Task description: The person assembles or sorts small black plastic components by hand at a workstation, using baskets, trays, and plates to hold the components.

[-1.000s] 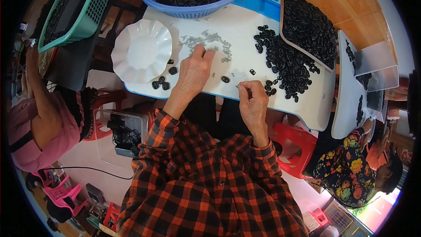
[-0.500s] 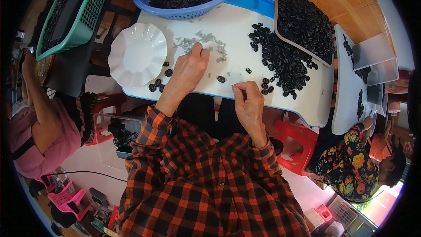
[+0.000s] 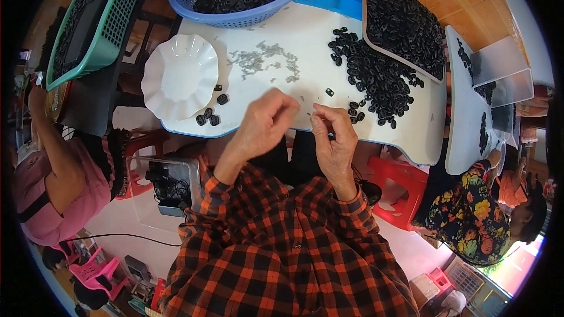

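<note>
My left hand (image 3: pixel 267 122) hovers over the table's near edge, fingers curled together and a little blurred; what they hold, if anything, is hidden. Close to its right, my right hand (image 3: pixel 336 135) pinches thumb and forefinger on a tiny thin dark piece (image 3: pixel 309 113), too small to name. Small clear pieces (image 3: pixel 251 61) lie scattered beyond my left hand. A single black oval piece with holes (image 3: pixel 329 91) lies beyond my right hand. Several more black oval pieces (image 3: pixel 208 113) lie by the white scalloped plate (image 3: pixel 202 61), and a large heap (image 3: pixel 376 79) spreads at the right.
A blue basket (image 3: pixel 235 20) of black pieces stands at the back left, a full tray (image 3: pixel 405 29) at the back right. A green basket (image 3: pixel 97 61) is at far left. People sit on both sides; a red stool (image 3: pixel 405 179) stands at right.
My left hand has drawn back from the clear pieces toward my right hand. The black oval piece that lay between my hands no longer shows. My right hand has stayed nearly in place.
</note>
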`<move>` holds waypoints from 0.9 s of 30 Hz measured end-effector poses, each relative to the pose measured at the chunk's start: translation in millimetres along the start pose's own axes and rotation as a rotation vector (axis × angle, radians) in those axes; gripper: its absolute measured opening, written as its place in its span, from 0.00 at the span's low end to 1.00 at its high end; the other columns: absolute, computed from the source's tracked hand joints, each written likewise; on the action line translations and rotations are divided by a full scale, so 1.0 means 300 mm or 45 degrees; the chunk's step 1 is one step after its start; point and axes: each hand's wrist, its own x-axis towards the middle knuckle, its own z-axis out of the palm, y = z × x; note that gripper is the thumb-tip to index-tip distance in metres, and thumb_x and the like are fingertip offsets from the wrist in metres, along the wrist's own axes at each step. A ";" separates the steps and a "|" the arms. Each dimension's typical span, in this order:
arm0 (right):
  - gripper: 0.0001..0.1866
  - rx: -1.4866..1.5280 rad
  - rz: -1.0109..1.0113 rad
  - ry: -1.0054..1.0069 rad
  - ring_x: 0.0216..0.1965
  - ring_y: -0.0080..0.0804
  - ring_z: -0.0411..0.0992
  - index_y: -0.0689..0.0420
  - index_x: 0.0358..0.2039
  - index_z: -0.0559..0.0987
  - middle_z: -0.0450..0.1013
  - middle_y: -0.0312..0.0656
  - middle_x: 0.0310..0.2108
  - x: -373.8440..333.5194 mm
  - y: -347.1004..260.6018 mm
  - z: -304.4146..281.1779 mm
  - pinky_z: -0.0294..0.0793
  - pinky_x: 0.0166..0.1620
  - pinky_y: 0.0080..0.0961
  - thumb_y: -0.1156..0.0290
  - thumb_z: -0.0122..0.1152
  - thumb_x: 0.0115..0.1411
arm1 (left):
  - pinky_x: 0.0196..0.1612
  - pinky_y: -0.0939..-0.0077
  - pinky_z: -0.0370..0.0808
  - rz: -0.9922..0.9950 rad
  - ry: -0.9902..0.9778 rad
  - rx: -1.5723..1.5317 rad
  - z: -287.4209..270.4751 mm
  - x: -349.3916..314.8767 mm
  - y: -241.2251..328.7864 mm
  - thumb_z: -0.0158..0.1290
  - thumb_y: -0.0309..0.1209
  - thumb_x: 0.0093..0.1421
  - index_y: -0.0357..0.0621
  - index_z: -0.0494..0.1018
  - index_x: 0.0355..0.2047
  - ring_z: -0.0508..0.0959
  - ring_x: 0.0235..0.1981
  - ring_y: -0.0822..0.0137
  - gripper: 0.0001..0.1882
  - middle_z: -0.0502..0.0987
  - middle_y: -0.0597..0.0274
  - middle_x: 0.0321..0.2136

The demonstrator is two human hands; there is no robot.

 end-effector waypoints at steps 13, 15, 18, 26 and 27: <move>0.04 -0.147 -0.266 -0.093 0.27 0.32 0.71 0.61 0.33 0.75 0.70 0.43 0.31 -0.057 -0.011 -0.046 0.72 0.29 0.24 0.81 0.59 0.56 | 0.17 0.87 0.70 -0.737 -0.248 -1.320 0.096 -0.098 0.007 0.48 0.29 0.64 0.34 0.71 0.39 0.71 0.15 0.79 0.10 0.72 0.66 0.17; 0.04 -0.089 -0.176 -0.037 0.27 0.29 0.71 0.62 0.31 0.74 0.70 0.43 0.30 -0.061 0.002 -0.042 0.71 0.29 0.21 0.80 0.60 0.55 | 0.18 0.86 0.71 -0.672 -0.163 -1.353 0.126 -0.101 0.023 0.49 0.28 0.63 0.33 0.71 0.40 0.72 0.17 0.78 0.09 0.73 0.65 0.20; 0.05 0.020 -0.047 0.017 0.26 0.23 0.69 0.62 0.30 0.73 0.70 0.39 0.27 -0.080 0.036 -0.039 0.68 0.28 0.17 0.77 0.60 0.57 | 0.21 0.85 0.75 -0.553 -0.065 -1.326 0.151 -0.110 0.018 0.50 0.25 0.62 0.32 0.72 0.41 0.74 0.20 0.77 0.10 0.74 0.63 0.23; 0.09 0.402 0.613 -0.140 0.20 0.12 0.61 0.61 0.28 0.75 0.68 0.30 0.21 -0.064 -0.012 -0.057 0.59 0.24 0.11 0.68 0.57 0.61 | 0.24 0.84 0.78 -0.342 0.078 -0.963 0.166 -0.120 0.025 0.50 0.23 0.61 0.31 0.73 0.40 0.76 0.23 0.77 0.09 0.75 0.62 0.25; 0.10 0.482 0.664 -0.153 0.20 0.13 0.61 0.62 0.27 0.75 0.68 0.30 0.20 -0.061 -0.006 -0.057 0.60 0.24 0.12 0.67 0.58 0.60 | 0.23 0.84 0.78 -0.324 0.079 -0.944 0.163 -0.121 0.020 0.50 0.24 0.62 0.31 0.73 0.39 0.76 0.23 0.77 0.08 0.75 0.62 0.25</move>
